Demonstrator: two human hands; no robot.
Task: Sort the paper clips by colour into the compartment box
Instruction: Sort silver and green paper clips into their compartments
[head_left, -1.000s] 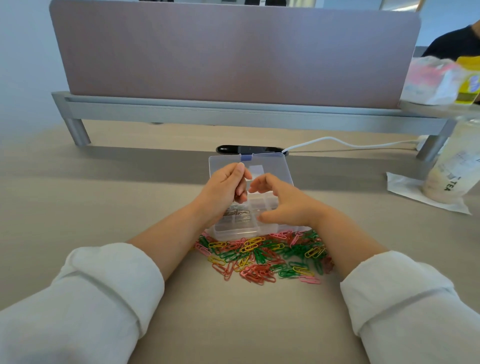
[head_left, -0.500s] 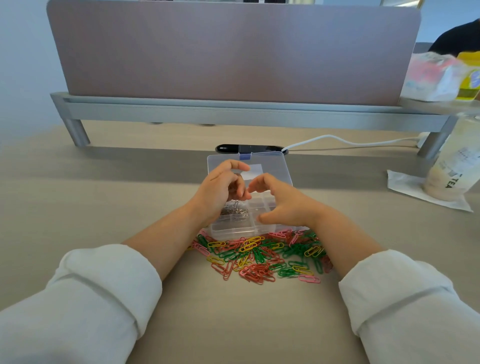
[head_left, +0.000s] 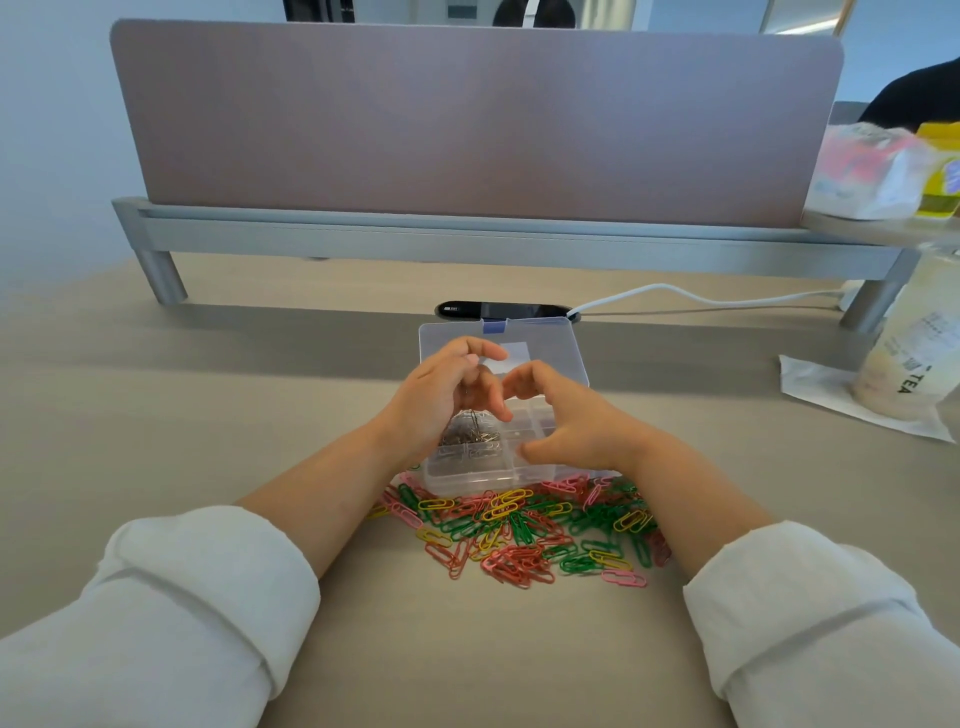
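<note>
A clear compartment box (head_left: 483, 480) sits mid-table with its lid (head_left: 550, 338) folded back. Silver paper clips (head_left: 470, 439) fill a left compartment. My left hand (head_left: 441, 400) is cupped over that compartment, and a small clump of silver clips hangs from its curled fingers down to the heap. My right hand (head_left: 571, 421) rests on the right half of the box with fingers apart, thumb near the front, holding nothing. A loose pile of red, green, yellow and pink paper clips (head_left: 524, 530) lies right in front of the box.
A grey partition on a metal frame (head_left: 467, 244) crosses the back of the desk. A black cable slot (head_left: 498, 310) and white cable (head_left: 701, 297) lie behind the box. At the right stand a tea cup (head_left: 914, 353) on a napkin and snack bags (head_left: 878, 176).
My left hand has gone from a tight pinch above the box to a looser cupped pose lower over the silver clips. The right hand has hardly moved.
</note>
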